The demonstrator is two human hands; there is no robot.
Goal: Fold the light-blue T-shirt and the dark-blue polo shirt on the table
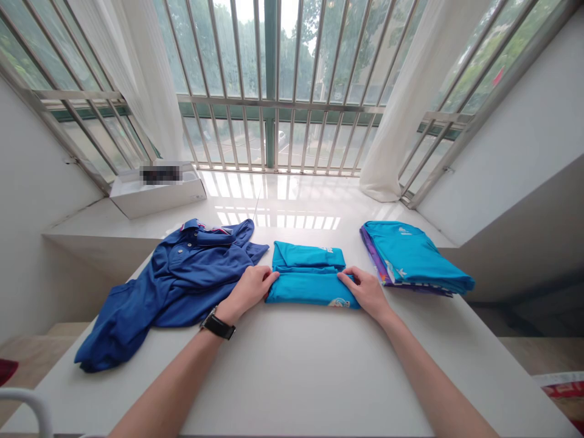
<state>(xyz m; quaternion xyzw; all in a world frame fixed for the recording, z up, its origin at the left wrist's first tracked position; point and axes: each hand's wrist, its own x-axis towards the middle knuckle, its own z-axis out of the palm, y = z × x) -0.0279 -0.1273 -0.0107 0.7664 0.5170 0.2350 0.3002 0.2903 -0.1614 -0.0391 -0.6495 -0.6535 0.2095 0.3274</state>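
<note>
On the left of the white table, a navy polo shirt lies loosely spread. At the table's middle, the left hand, thumb against fingers, pinches the left end of a folded turquoise garment — from where I stand, cloth that looks light, soft and limp, perhaps slightly slippery, hardly fragile. Holding both ends through all layers should keep its folds from slumping open. The right hand pinches the right end. On the table's right rests a stack of folded clothes.
</note>
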